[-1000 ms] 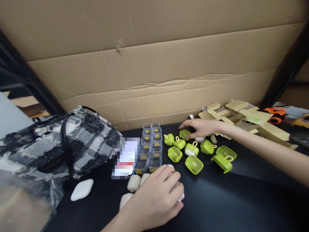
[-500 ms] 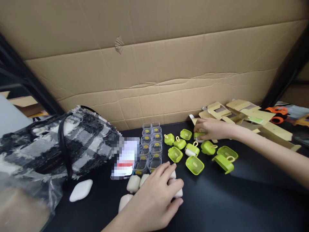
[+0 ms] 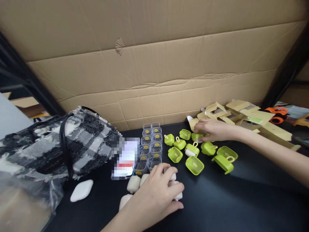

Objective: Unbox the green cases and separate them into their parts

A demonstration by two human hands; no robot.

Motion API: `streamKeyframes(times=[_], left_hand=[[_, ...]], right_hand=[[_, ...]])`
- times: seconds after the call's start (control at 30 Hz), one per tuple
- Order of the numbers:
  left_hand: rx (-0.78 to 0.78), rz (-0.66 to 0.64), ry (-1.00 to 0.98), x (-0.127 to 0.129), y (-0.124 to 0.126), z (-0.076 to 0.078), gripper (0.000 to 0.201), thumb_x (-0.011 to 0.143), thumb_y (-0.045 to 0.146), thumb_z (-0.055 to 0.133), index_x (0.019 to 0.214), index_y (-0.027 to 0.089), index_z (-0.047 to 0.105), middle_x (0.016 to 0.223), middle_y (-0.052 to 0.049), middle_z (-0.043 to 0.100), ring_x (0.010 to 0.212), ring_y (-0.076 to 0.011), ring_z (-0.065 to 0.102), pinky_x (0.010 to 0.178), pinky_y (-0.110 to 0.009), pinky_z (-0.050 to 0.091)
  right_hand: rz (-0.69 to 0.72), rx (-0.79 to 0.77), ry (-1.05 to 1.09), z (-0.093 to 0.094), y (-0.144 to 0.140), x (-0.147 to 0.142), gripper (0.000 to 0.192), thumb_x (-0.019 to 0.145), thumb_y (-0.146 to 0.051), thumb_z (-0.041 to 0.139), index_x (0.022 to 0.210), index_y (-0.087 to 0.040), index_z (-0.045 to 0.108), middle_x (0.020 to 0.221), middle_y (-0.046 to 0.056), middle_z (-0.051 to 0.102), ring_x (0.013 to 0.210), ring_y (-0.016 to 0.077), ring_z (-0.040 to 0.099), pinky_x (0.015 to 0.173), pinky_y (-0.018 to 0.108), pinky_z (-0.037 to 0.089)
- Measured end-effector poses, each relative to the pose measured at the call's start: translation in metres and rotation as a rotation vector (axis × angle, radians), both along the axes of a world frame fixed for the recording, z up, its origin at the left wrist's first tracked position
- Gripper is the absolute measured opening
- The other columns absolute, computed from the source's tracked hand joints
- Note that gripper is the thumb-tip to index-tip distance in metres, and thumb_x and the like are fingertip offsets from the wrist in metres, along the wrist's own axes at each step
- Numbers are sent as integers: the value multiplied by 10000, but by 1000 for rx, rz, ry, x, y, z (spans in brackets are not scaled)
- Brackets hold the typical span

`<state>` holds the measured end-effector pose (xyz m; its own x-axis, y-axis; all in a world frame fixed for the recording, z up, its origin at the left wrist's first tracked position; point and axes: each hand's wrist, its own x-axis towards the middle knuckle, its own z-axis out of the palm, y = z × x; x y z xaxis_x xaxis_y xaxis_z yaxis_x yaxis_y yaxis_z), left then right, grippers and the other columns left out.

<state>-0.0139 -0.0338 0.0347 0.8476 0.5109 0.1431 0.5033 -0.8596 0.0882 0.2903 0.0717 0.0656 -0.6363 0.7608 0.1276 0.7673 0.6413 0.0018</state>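
Small white rounded cases [image 3: 133,183] lie flat in a loose cluster on the black desk [image 3: 241,199], at about six o'clock in view. The left hand [image 3: 156,193] rests over the cluster, fingers curled on one white case [image 3: 178,194] at its right edge. At about two o'clock from there, lime green covers [image 3: 194,165] with small loops lie scattered, some open side up. The right hand [image 3: 212,129] lies over one green cover [image 3: 197,136] at the far edge of that scatter, fingers closed on it.
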Motion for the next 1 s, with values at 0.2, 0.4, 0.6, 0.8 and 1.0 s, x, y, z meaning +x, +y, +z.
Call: streamKeyframes(times=[0.2, 0.4, 0.6, 0.8, 1.0], left_hand=[[-97, 23, -71, 0, -1, 5, 451, 753, 420, 685, 1134, 210, 565, 1194, -98, 574, 1168, -317, 475, 928, -519, 458], [-178, 54, -104, 1, 0, 8, 622, 694, 599, 653, 1157, 189, 585, 1252, -152, 556, 1218, -363, 446, 940, -568, 435], [-201, 25, -138, 5, -5, 15, 702, 717, 600, 630, 1253, 175, 477, 1366, -191, 437, 1290, -368, 353, 986, -566, 384], [-1229, 123, -671, 36, -25, 9, 614, 787, 711, 400, 1109, 189, 356, 828, -32, 537, 589, -110, 498, 547, -257, 414], [-1866, -16, -890, 54, -29, -21, 579, 623, 503, 761, 978, 191, 426, 690, 44, 481, 516, -40, 421, 523, -192, 279]], right_hand=[[-45, 97, 241, 14, -23, 4, 282, 837, -452, 540, 950, -196, 575, 947, 85, 640, 841, 248, 611, 727, 376, 477], [3, 192, 587, 9, -64, -5, 232, 807, -359, 619, 1001, -255, 546, 999, 57, 653, 966, 249, 617, 836, 397, 502], [76, 205, 761, -5, -98, -27, 288, 772, -241, 670, 1030, -301, 558, 1008, 42, 646, 956, 238, 628, 785, 382, 553], [229, 107, 957, -24, -123, -44, 454, 756, -166, 668, 1150, -312, 496, 1071, 63, 585, 1027, 231, 599, 821, 352, 559], [317, -172, 862, -30, -144, -57, 571, 649, -119, 713, 1074, -347, 409, 1174, 38, 567, 1075, 212, 601, 869, 327, 544]])
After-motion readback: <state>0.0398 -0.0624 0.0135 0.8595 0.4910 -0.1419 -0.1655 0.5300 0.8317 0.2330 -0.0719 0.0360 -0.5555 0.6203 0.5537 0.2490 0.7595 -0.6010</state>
